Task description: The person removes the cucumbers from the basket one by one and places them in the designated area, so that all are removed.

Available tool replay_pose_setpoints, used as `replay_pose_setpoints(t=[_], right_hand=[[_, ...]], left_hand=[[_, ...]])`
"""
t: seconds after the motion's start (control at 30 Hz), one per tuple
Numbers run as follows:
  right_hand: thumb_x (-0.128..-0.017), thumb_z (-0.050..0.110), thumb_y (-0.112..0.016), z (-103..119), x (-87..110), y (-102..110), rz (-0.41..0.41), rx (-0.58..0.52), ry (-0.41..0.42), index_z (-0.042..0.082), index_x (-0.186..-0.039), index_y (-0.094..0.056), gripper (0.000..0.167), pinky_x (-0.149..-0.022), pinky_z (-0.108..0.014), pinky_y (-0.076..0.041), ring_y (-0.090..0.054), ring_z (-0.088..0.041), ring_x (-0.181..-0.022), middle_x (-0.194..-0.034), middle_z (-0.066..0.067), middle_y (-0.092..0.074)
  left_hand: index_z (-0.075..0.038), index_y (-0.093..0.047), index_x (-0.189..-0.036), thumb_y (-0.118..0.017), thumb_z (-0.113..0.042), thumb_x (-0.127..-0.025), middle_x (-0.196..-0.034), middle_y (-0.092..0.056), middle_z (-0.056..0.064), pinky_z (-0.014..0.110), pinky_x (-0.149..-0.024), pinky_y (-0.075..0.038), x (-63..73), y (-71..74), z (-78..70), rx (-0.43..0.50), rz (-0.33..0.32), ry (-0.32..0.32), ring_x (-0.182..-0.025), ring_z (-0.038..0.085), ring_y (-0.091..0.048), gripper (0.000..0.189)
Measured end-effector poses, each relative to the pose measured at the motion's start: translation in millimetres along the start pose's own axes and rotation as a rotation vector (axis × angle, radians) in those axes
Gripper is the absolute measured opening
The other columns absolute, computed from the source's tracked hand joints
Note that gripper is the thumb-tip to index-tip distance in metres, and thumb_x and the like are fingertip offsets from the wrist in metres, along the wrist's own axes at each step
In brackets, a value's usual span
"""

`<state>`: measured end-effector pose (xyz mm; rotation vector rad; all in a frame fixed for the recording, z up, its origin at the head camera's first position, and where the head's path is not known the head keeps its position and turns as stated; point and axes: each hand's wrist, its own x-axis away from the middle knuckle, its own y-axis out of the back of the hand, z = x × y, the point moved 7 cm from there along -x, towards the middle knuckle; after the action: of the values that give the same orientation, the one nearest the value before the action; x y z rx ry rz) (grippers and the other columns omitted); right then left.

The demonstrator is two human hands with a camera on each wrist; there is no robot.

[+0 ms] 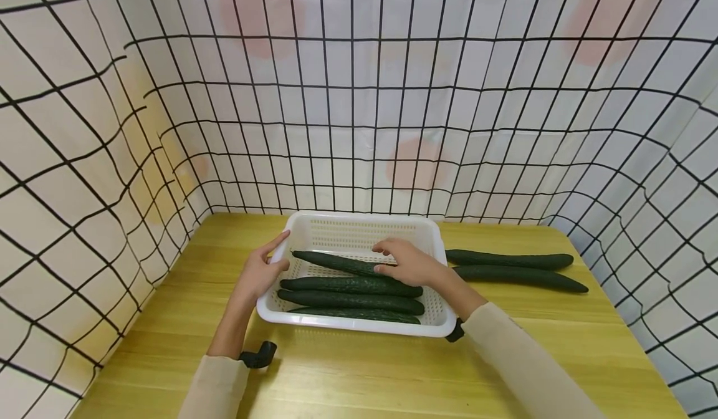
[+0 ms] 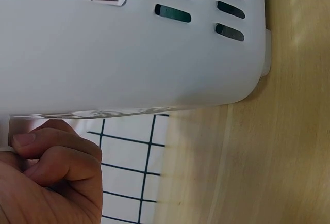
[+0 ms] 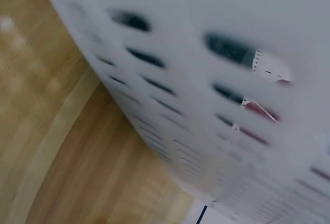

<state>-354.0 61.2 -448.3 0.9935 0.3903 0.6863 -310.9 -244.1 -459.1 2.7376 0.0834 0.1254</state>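
A white plastic basket [image 1: 359, 323] with slotted walls stands on the table. Several long dark green cucumbers lie side by side in it. My left hand [image 1: 259, 275] grips the basket's left rim; in the left wrist view its curled fingers [image 2: 64, 162] show at the rim. Over the right end of the rearmost cucumber [image 1: 336, 261] in the basket is my right hand [image 1: 412, 263], its thumb and fingers spread apart. That cucumber's right end is hidden under this hand. In the right wrist view, only the basket wall [image 3: 170, 38] and the table appear; the hand is out of sight.
Two more cucumbers, a rear one [image 1: 516, 260] and a front one [image 1: 521, 277], lie on the wooden table [image 1: 348, 375] right of the basket. A black wire grid [image 1: 352, 107] with white sheeting behind it encloses the table's back and sides.
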Motion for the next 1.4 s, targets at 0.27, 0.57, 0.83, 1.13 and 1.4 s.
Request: replay_pose_setpoints(t=[0.27, 0.57, 0.83, 1.13, 1.4], right_hand=[[-0.105, 0.04, -0.056, -5.6, 1.1, -19.1, 0.223, 0.083, -0.133, 0.003, -0.155, -0.042, 0.065, -0.117, -0.053, -0.038, -0.044, -0.035, -0.146, -0.158, -0.016, -0.045], [-0.1, 0.039, -0.065, -4.3, 0.9, -10.6, 0.1, 0.066, -0.129, 0.006, -0.146, -0.053, 0.058, -0.097, -0.046, -0.048, -0.055, -0.028, -0.116, -0.134, -0.014, -0.052], [-0.098, 0.036, -0.069, -5.2, -0.6, -7.5, 0.048, 0.015, -0.113, 0.013, -0.128, -0.056, 0.041, -0.103, -0.05, -0.05, -0.06, -0.033, -0.125, -0.132, -0.015, -0.063], [-0.104, 0.034, -0.06, 2.1, 6.4, 6.8, -0.061, 0.039, -0.076, 0.006, -0.146, -0.055, 0.051, -0.111, -0.054, -0.045, -0.054, -0.035, -0.136, -0.146, -0.014, -0.058], [-0.103, 0.038, -0.059, 10.2, 20.4, 34.9, -0.207, 0.082, -0.053, 0.01, -0.146, -0.056, 0.051, -0.113, -0.056, -0.042, -0.052, -0.035, -0.139, -0.148, -0.013, -0.057]], left_hand=[[-0.033, -0.048, -0.155, -0.062, -0.009, -0.089, -0.086, -0.066, 0.016, 0.031, -0.058, -0.051, -1.1, 1.6, -1.5, -0.006, -0.011, -0.005, -0.061, 0.012, -0.046, 0.072], [-0.035, -0.048, -0.155, -0.063, -0.011, -0.089, -0.091, -0.068, 0.019, 0.032, -0.059, -0.051, 0.4, -0.2, -0.1, -0.01, -0.014, 0.006, -0.062, 0.013, -0.047, 0.071], [-0.037, -0.048, -0.154, -0.063, -0.01, -0.089, -0.077, -0.062, 0.013, 0.03, -0.056, -0.05, -1.4, -0.4, 2.5, 0.0, -0.01, 0.007, -0.056, 0.009, -0.043, 0.072], [-0.039, -0.047, -0.154, -0.062, -0.012, -0.089, -0.087, -0.068, 0.017, 0.031, -0.057, -0.05, -1.9, 1.1, 2.6, -0.004, -0.007, 0.011, -0.059, 0.012, -0.043, 0.072], [-0.037, -0.047, -0.155, -0.062, -0.012, -0.089, -0.105, -0.069, 0.022, 0.032, -0.062, -0.052, -0.3, 0.5, -0.5, -0.012, -0.01, 0.011, -0.072, 0.017, -0.054, 0.072]])
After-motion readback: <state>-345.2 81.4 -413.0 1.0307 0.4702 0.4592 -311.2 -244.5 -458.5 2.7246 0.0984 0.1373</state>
